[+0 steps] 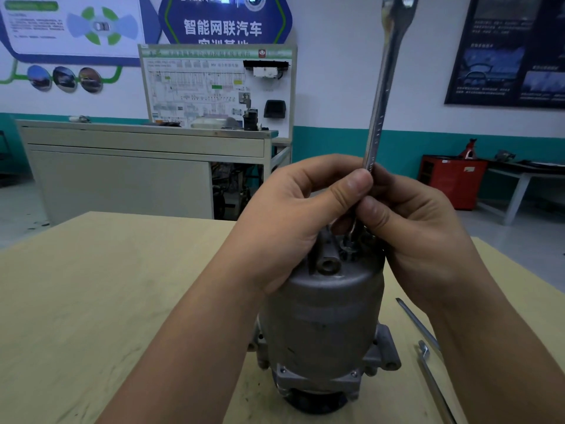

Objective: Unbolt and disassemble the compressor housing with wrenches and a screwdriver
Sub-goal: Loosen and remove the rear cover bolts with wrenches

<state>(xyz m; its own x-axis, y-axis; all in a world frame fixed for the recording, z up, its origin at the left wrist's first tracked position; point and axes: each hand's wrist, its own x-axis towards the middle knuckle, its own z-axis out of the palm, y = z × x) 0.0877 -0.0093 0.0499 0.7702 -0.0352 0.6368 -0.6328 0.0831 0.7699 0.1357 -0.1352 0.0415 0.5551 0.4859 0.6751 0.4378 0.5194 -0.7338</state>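
Benchtop (91,301) supports the upright housing (324,316) while your left hand (290,215) and right hand (422,228) pinch the twelve-o'clock-pointing wrench (382,96) onto its top bolt (348,248).

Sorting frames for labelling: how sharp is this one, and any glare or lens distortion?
Head view: left hand, right hand and compressor are sharp; glare whitens the tops of the wrench and the blue sign; text on the dark poster is too soft to read; the wide lens slightly bows the wrench.
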